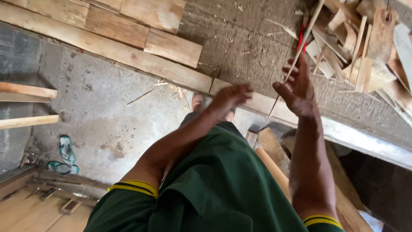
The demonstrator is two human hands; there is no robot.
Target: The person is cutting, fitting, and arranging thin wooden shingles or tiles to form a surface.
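Both of your hands are raised in front of you and neither one grips anything that shows. Your left hand [229,99] hangs with its fingers [244,89] loosely curled and apart from any wood. Your right hand [298,92] is spread open, palm turned inward, fingers [291,71] splayed. A thin wooden strip [296,60] runs slanting behind that right hand, from the scrap pile down toward the long plank; whether the fingertips touch it I cannot tell, since the hand covers the crossing, but nothing is closed round it.

Take the long plank [128,58] as your landmark: it lies across the concrete floor [107,111] just beyond your hands. Past its far edge, to the right, a heap of offcuts [365,47] sits on the rough ground, with something red [301,38] tucked beside the strip. Stacked short boards [141,25] rest on the plank's far side to the left. On the near side, well apart, lie a pair of green sandals [64,157], and several boards [274,159] lean close by your right leg.

As a judgement, the work stands at a reach: the strip is not yet picked up, the pile looks undisturbed beside it, and grasping and lifting remain ahead.
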